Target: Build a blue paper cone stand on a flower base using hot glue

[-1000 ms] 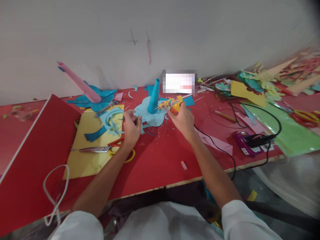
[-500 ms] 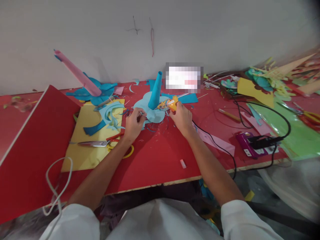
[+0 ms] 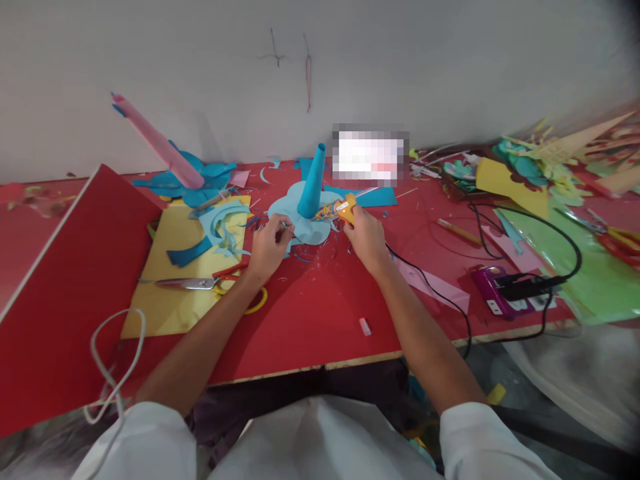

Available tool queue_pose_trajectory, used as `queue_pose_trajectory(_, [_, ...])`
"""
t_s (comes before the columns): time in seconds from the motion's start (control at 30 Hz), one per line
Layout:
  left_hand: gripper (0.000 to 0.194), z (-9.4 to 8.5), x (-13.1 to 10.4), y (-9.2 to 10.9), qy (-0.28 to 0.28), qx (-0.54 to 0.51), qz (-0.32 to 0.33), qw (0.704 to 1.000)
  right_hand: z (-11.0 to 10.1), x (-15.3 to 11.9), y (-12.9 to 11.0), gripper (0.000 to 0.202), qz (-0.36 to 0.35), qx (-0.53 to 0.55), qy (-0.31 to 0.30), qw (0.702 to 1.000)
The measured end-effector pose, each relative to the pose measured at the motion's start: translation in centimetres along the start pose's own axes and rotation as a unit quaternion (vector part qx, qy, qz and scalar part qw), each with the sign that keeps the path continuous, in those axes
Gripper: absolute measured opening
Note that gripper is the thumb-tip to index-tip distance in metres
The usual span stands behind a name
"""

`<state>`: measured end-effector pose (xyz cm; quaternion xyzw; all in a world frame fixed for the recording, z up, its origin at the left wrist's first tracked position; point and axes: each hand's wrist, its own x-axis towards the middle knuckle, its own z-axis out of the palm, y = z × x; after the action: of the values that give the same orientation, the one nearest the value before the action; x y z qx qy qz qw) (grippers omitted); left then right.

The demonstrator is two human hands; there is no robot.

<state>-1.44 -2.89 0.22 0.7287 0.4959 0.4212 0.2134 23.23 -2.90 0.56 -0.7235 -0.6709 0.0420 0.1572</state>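
Observation:
A blue paper cone [image 3: 313,180] stands upright on a light blue, petal-edged paper base [image 3: 316,233] on the red table. My right hand [image 3: 367,237] is closed around a yellow-orange glue gun [image 3: 345,208], whose nozzle points left at the foot of the cone. At the base's left edge is my left hand [image 3: 270,247], thumb and fingertips pinched together at the paper. Whether it grips the paper rim or something smaller is hidden. Thin paper or glue shreds lie around the base.
Scissors [image 3: 187,284] lie on yellow paper [image 3: 170,310] at left, near a raised red board [image 3: 75,293]. A pink cone [image 3: 160,143] on blue petals stands behind. At right, a black cord runs near a purple power box [image 3: 500,290]; a pink-white eraser [image 3: 365,327] lies in front.
Both hands, the glue gun and the cone hold nearly the same places. The whole view has shifted very slightly.

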Motion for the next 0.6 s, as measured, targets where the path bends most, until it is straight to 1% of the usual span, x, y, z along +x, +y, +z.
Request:
queue_pose_trajectory(0.27, [0.007,-0.08,0.05,0.06,-0.015,0.008,-0.006,1.0,-0.44,-0.11,0.58,0.024,0.002,-0.004,0.0,1.0])
queue_pose_trajectory(0.4, [0.009,-0.03,0.04,-0.19,-0.014,0.015,0.007,1.0,-0.56,-0.14,0.6,0.025,0.006,-0.014,-0.002,1.0])
queue_pose_trajectory(0.5, [0.01,0.06,0.18,-0.6,-0.021,0.02,0.027,0.999,-0.7,-0.3,0.34,0.025,0.023,-0.019,0.013,0.999])
queue_pose_trajectory(0.6, [0.012,0.11,0.33,-0.93,-0.021,0.025,0.039,0.999,-0.9,-0.47,0.01,0.034,0.044,-0.021,0.034,0.998])
